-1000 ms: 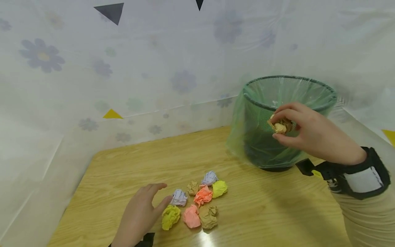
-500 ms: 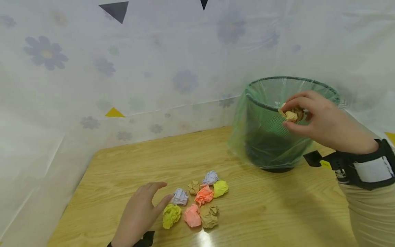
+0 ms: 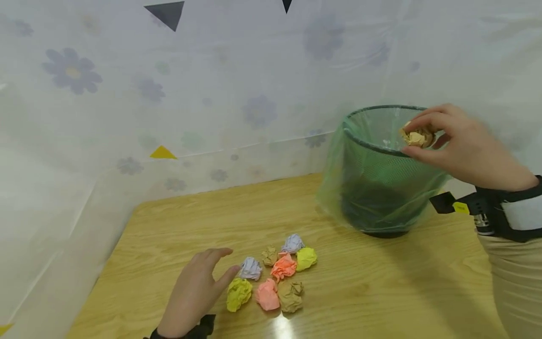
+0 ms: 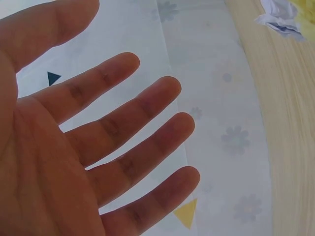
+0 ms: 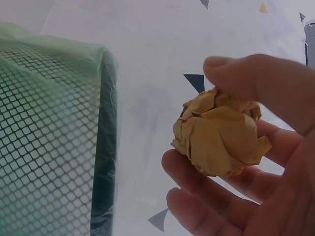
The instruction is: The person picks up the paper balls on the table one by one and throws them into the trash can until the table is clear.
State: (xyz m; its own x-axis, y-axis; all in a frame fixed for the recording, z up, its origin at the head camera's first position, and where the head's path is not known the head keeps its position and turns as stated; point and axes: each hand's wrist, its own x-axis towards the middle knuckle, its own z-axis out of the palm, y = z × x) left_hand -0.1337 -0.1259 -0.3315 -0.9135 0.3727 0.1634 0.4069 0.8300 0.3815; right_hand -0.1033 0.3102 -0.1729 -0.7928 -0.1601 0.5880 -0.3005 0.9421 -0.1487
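My right hand [image 3: 467,143] pinches a crumpled tan paper ball [image 3: 417,136] between thumb and fingers, over the near right rim of a mesh waste bin [image 3: 374,183] lined with a green plastic bag. In the right wrist view the same paper ball [image 5: 216,135] shows beside the bin's dark rim [image 5: 106,142]. My left hand [image 3: 196,287] is at the table's front left, fingers extended and holding nothing. Its thumb and fingertips are close to a white paper ball [image 3: 251,268] and an olive-yellow paper ball [image 3: 239,294]. The left wrist view shows the left palm [image 4: 49,162] with fingers spread.
More crumpled balls lie clustered on the wooden table [image 3: 203,216]: pink [image 3: 268,294], tan [image 3: 290,296], orange [image 3: 283,267], bright yellow [image 3: 306,259], small tan [image 3: 269,256] and white [image 3: 293,243]. A flower-patterned white sheet [image 3: 258,84] hangs behind the table.
My right hand has moved up and to the right with the tan paper ball, from in front of the bin to over its rim. The left hand stays nearly still.
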